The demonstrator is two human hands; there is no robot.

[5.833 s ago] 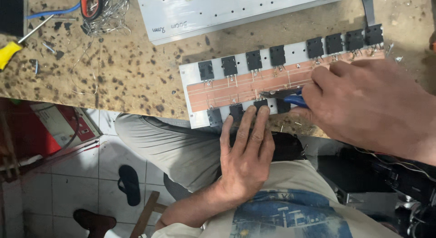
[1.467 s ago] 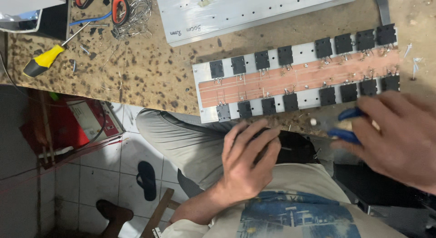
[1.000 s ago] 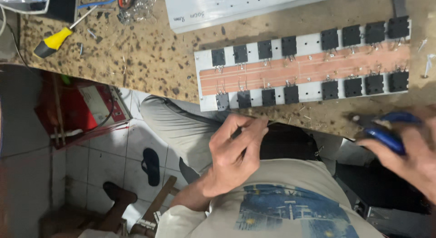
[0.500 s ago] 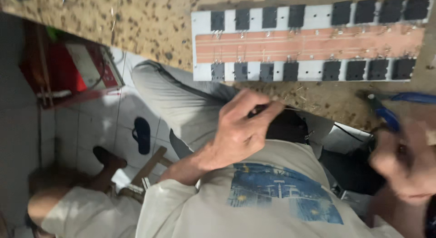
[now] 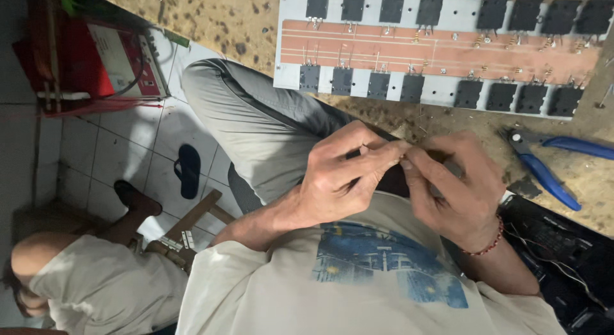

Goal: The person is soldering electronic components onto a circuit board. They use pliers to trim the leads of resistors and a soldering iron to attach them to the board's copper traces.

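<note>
- My left hand (image 5: 339, 181) and right hand (image 5: 457, 188) meet fingertip to fingertip over my lap, just below the near edge of the worktop (image 5: 211, 15). Both pinch something tiny between them; it is too small for me to tell what it is.
- Just right of my right hand, the blue-handled pliers (image 5: 543, 162) lie loose on the worktop, untouched.
- Farther up the worktop lies the long circuit board (image 5: 441, 50): a copper-coloured strip down its middle, pale grey margins, and a row of black square components (image 5: 342, 82) along each long edge, their thin legs running into the copper.
- The worktop itself is tan and speckled with dark spots.
- Near the right corner, under the worktop edge, sits a dark unit with thin wires (image 5: 550, 236).
- Down on the left, on the white tiled floor (image 5: 121, 143), a red box (image 5: 96, 60) carries a pale rectangular label panel on its face, edged in red.
- A dark sandal (image 5: 187, 172) rests on the tiles, with a wooden stool (image 5: 192, 226) beside it.
- Another person in pale clothes (image 5: 96, 284) is at the bottom left.
</note>
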